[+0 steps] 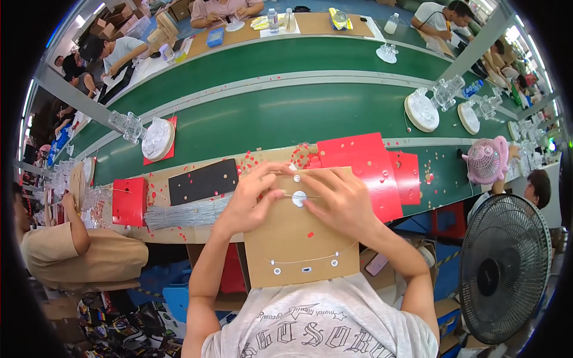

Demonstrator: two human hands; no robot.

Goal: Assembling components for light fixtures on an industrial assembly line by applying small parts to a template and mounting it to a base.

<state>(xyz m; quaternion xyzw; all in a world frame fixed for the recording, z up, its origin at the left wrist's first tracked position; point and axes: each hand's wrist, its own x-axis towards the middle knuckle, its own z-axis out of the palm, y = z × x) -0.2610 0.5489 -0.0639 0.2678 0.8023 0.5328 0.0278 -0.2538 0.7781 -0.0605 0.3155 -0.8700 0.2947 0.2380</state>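
A brown cardboard panel (280, 238) leans against my shirt and rests at the table's near edge. Across its upper part runs a thin wire (307, 196), passing over a white round disc (299, 199). My left hand (253, 200) pinches the wire left of the disc between thumb and fingers. My right hand (340, 203) closes over the wire's other side, its thumb beside the disc; its exact hold is partly hidden. Above the disc is a small white ring (297, 178). Lower down, another wire (304, 260) curves between two small white tabs, and a red chip (310, 234) lies mid-panel.
To the left lie a bundle of grey wires (185, 215), a black sheet (203, 182) and a red sheet (129, 201). Red sheets (358, 161) with scattered round chips lie right. Beyond runs a green conveyor (286, 110) carrying clear plastic assemblies. A black fan (504, 268) stands right; co-workers sit around.
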